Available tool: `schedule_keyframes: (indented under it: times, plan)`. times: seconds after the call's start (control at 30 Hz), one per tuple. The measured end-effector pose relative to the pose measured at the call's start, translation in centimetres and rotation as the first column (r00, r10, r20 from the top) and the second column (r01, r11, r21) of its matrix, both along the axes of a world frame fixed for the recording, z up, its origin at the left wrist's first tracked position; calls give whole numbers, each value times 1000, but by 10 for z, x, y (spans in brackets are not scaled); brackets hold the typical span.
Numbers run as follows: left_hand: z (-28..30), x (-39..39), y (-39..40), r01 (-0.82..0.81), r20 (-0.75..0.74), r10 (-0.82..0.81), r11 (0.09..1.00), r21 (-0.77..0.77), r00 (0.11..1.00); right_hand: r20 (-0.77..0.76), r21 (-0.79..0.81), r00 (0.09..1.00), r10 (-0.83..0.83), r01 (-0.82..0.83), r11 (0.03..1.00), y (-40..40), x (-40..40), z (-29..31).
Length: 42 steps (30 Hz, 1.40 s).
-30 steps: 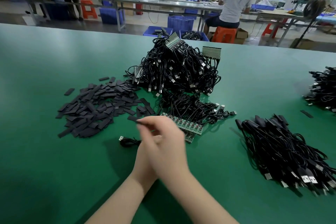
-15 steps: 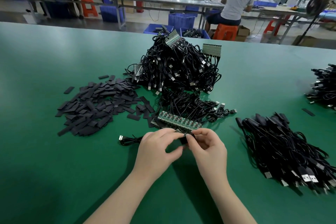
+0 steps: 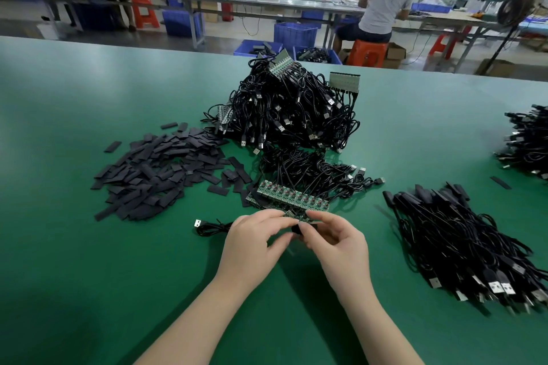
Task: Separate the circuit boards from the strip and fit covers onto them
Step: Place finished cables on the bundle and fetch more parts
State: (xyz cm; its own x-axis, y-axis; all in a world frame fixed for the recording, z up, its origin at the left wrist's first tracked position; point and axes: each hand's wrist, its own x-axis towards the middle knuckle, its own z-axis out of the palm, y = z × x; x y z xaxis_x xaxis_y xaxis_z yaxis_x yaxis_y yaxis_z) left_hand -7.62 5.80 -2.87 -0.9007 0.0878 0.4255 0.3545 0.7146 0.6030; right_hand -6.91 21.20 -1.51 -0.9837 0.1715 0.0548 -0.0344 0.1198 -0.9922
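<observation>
Head view, both hands [image 3: 296, 241] pinching small black cover [image 3: 296, 229], strip [image 3: 292, 197] just beyond

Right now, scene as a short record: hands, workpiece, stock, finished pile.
left hand: pinches the small black piece
right hand: pinches the same piece from the other side
board strip: lying on the green table, just beyond the hands
loose covers: flat black pile, left
uncut stock: cable heap, centre
covered cables: pile, right
</observation>
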Motion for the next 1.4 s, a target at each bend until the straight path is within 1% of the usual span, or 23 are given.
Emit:
schedule_keyframes:
  times: [0.1,0.27,0.47,0.63,0.8,1.07,1.13,1.23,1.33,1.4]
  plan:
    - [1,0,0,10,-7,-9,999,37,1000,-17,41,1000,24,-23,999,1,0,1]
    - [-1,-1,-1,18,-15,-18,999,39,1000,-51,137,997,49,-41,990,6,-1,0]
    - [2,1,-1,51,37,-51,999,-4,998,-33,126,999,26,-22,992,8,-2,-1]
    - [2,2,1,31,1,-31,998,-46,1000,-4,94,1000,20,-20,995,7,-3,-2]
    - [-1,1,0,17,-54,-18,1000,-20,998,-18,100,999,28,-26,995,5,-1,-2]
    - [-4,0,0,13,-99,-12,1000,9,995,-68,149,996,52,-41,988,4,1,-2]
    - [-4,0,0,17,-85,-15,999,31,996,-75,150,994,75,-63,987,4,1,-1]
    - [-4,-1,-2,14,-35,-11,997,74,999,-70,151,996,63,-52,987,5,0,0]
    - [-3,-1,-2,0,-38,3,997,77,999,-49,172,996,80,-70,983,6,-1,-1]
    - [-3,-2,-2,-6,-37,10,996,88,999,-26,154,993,111,-106,982,7,-2,-2]
